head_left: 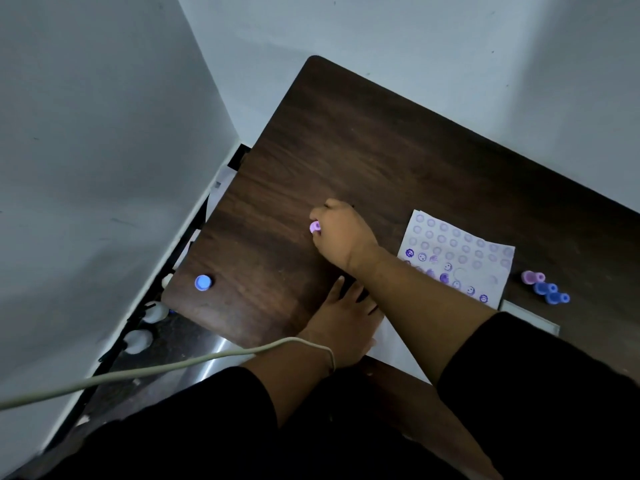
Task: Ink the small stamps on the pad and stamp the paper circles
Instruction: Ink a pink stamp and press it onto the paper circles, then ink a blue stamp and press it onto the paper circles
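My right hand [341, 233] reaches out over the dark wood-grain table [363, 143], fingers curled tight around a small pink plastic stamp [314, 227] whose round end shows at my fingertips. My left hand [341, 317] lies flat near the table's front edge, fingers spread and holding nothing, partly hidden under my right forearm. The white paper sheet printed with rows of pale circles [457, 252] lies well to the right of the held stamp; its nearer rows carry purple marks, the farther rows look unstamped. More small pink and blue stamps [547, 289] cluster just beyond the sheet's right edge, and a lone blue round-topped stamp [203, 282] stands near the table's left corner. I cannot identify the ink pad. Judgement: the stamp is light, rigid and smooth, best pinched around its waist, pressed squarely.
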`<state>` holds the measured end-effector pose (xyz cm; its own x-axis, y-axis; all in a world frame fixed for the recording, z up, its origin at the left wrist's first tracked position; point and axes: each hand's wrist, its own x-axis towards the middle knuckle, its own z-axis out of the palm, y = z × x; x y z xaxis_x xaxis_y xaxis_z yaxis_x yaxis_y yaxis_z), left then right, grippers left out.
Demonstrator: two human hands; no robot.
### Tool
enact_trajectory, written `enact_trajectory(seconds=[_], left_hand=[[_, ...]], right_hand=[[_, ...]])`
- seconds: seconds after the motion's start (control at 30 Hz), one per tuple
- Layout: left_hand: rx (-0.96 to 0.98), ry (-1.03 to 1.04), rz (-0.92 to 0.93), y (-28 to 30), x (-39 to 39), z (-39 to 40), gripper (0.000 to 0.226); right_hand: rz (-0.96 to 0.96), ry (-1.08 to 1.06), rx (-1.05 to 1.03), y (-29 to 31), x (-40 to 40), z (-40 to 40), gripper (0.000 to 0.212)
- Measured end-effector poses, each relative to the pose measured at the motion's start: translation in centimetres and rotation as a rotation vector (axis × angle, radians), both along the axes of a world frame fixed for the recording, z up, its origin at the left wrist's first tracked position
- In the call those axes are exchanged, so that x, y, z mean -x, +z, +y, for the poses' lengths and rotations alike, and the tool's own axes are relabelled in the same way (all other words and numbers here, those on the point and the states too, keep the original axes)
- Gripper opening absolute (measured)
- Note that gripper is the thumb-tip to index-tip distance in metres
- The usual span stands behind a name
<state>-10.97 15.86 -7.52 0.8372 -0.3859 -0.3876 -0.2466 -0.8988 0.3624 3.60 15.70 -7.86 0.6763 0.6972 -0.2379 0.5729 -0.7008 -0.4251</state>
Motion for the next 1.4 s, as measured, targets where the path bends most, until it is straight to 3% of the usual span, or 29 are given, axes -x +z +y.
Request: enact_trajectory(seconds=[0.33, 0.5, 0.83, 0.97, 1.07, 1.27, 1.4], left_hand=[[-0.024, -0.011, 0.005, 0.1, -0.1, 0.0, 0.065], [-0.034, -0.019, -0.024, -0.2, -0.1, 0.0, 0.066], [-0.107, -0.061, -0.034, -1.3, -0.1, -0.6, 0.078], [-0.121, -0.065, -0.089, -1.9, -0.2, -0.9, 0.083], [-0.12, -0.062, -0.08, -2.2, 0.0, -1.1, 0.085], [-0.1, -0.035, -0.07, -1.7, 0.1, -1.6, 0.08], [-0.106, -0.065, -0.088, -1.8, 0.0, -1.4, 0.073]], right_hand=[[-0.005, -0.016, 0.033, 0.5, 0.1, 0.5, 0.025], [0.003, -0.1, -0.004, 1.9, -0.1, -1.2, 0.039], [-0.011, -0.578, 0.094, 4.1, 1.4, -23.3, 0.045], [-0.05, -0.761, 0.115, 5.6, 2.8, -31.2, 0.025], [-0.121, -0.925, 0.11, 6.2, 3.0, -35.8, 0.028], [-0.062, -1.021, 0.143, 4.7, 0.7, -40.3, 0.039], [-0.025, -0.962, 0.123, 3.3, -0.9, -41.0, 0.026]])
